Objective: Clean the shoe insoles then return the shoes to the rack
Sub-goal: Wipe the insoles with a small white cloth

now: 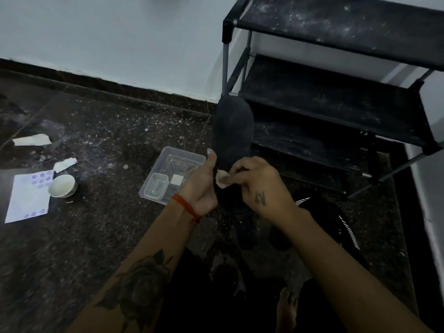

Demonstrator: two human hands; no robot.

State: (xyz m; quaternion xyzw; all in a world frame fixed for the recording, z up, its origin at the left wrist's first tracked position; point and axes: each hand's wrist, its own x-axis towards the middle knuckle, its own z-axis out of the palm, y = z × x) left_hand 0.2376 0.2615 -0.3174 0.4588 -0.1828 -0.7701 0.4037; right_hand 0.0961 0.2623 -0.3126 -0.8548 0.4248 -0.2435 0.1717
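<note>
1. Sitting on the dark speckled floor (101,236): clear plastic tray (189,156), just left of the left hand. Inside it, a smaller clear tub (157,186) at the near-left corner and a small white square (177,180) beside the tub. Tub contents: cannot tell.
2. White bowl (63,186) further left, tilted onto its side, pale inside; whether it holds anything cannot be told. It touches the edge of a white sheet with blue prints (28,198).
3. Two torn white paper scraps (31,140) lie behind the bowl.
4. Insole (232,131): black, matte, rounded toe end pointing away toward the rack, held off the floor in front of the black shoe rack (336,97). Faint pale scuffing on its face.
5. Left hand (203,186): grips the insole's left edge near the heel end, thumb up along the edge; red thread on the wrist.
6. Right hand (254,182): fingers curled, pinching a small white wad (222,179) against the insole's lower part.
7. Rack shelves dusty, white specks on top tier.
8. Dark shoes (245,227) on the floor under the hands, detail too dim.
</note>
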